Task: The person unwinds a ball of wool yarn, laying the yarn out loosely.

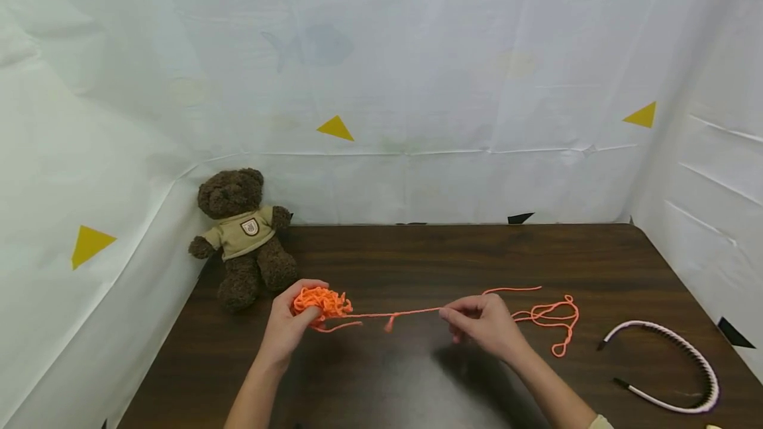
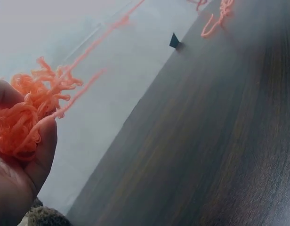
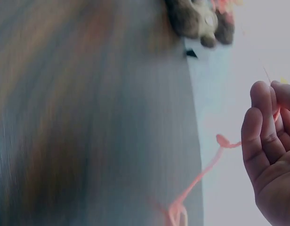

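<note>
A tangled bundle of orange yarn [image 1: 322, 301] is gripped in my left hand [image 1: 286, 323], thumb in front and fingers behind. From it a strand [image 1: 417, 312] runs straight across to my right hand [image 1: 485, 326], which pinches it between thumb and fingertips. A small knot or tuft [image 1: 390, 323] hangs from the middle of that strand. One short loose end [image 1: 348, 325] sticks out below the bundle. Beyond the right hand, more yarn [image 1: 563, 320] lies in loops on the table. In the left wrist view the bundle [image 2: 27, 113] fills the space between thumb and fingers.
On the dark wooden table [image 1: 381, 263], a white headband [image 1: 712, 376] with black tips lies at the right. A brown teddy bear [image 1: 247, 237] in a tan shirt sits at the back left. White sheeting [image 1: 417, 85] with yellow triangles encloses the back and sides.
</note>
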A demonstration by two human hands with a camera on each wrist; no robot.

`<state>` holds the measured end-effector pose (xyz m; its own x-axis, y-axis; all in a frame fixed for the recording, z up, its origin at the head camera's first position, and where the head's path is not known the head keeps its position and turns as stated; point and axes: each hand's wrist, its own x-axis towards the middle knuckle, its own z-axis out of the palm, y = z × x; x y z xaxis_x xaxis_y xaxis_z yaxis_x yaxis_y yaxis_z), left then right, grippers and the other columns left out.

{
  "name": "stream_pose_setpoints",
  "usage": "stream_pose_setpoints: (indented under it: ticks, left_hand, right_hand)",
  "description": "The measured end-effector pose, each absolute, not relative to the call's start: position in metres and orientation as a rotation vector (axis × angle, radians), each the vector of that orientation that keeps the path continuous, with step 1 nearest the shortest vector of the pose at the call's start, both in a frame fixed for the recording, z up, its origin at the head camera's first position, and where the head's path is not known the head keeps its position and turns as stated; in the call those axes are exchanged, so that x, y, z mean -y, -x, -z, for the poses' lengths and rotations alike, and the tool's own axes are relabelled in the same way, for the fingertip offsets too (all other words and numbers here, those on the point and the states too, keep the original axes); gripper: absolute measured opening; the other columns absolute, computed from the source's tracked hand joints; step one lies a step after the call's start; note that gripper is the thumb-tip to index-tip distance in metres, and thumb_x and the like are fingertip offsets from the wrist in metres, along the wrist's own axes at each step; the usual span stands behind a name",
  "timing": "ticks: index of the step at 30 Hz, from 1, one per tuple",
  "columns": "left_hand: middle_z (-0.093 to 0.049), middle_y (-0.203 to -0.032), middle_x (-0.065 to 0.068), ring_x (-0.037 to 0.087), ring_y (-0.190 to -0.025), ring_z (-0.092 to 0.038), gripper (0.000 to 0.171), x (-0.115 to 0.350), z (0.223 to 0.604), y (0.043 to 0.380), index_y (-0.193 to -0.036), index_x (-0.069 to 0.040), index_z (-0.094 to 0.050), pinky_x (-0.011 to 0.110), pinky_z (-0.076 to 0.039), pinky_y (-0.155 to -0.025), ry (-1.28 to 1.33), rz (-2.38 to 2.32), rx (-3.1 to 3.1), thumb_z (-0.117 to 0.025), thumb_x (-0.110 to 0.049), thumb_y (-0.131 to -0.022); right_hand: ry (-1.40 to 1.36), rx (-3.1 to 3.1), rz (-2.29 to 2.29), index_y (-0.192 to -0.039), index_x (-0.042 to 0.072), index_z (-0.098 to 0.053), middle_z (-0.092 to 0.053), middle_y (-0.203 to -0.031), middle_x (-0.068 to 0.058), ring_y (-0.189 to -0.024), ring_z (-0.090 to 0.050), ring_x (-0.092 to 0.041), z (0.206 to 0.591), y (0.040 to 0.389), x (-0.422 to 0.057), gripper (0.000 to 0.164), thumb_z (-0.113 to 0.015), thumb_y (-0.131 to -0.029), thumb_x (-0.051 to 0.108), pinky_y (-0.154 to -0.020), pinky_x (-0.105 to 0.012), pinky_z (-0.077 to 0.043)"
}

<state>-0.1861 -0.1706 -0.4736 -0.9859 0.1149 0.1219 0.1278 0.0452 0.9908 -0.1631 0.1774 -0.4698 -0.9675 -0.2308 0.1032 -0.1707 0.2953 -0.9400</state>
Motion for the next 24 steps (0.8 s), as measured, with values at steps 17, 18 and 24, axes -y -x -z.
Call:
stream_pose_setpoints:
  ticks: [17, 18, 24]
  left_hand:
    - [-0.061, -0.105, 0.018, 0.030, -0.077, -0.064, 0.033, 0.191, 0.474, 0.185, -0.120, -0.004, -0.063, 0.042, -0.058, -0.064, 0.145, 2.161, 2.280, -0.054, 0.009, -0.091]
    - [-0.062, -0.104, 0.018, 0.029, -0.076, -0.064, 0.033, 0.192, 0.474, 0.185, -0.120, -0.004, -0.063, 0.042, -0.058, -0.064, 0.139, 2.162, 2.279, -0.054, 0.008, -0.091]
    - [-0.063, -0.100, 0.015, 0.023, -0.073, -0.065, 0.031, 0.199, 0.473, 0.185, -0.121, -0.002, -0.062, 0.039, -0.058, -0.064, 0.095, 2.161, 2.254, -0.055, 0.007, -0.092]
  right_hand:
    - [-0.044, -2.758, 1.692, -0.105, -0.005, -0.072, -0.070, -0.075, -0.012, -0.066, -0.069, -0.020, 0.453, 0.163, -0.299, 0.038, -0.071, -0.092, 0.030, -0.061, -0.032, -0.057]
    - [-0.068, -2.781, 1.666, -0.107, -0.005, -0.072, -0.070, -0.075, -0.011, -0.066, -0.069, -0.019, 0.453, 0.162, -0.305, 0.039, -0.070, -0.093, 0.032, -0.061, -0.032, -0.057]
    - [-0.169, -2.898, 1.589, -0.105, -0.007, -0.071, -0.070, -0.073, -0.007, -0.064, -0.069, -0.017, 0.455, 0.161, -0.339, 0.042, -0.068, -0.094, 0.033, -0.056, -0.030, -0.055]
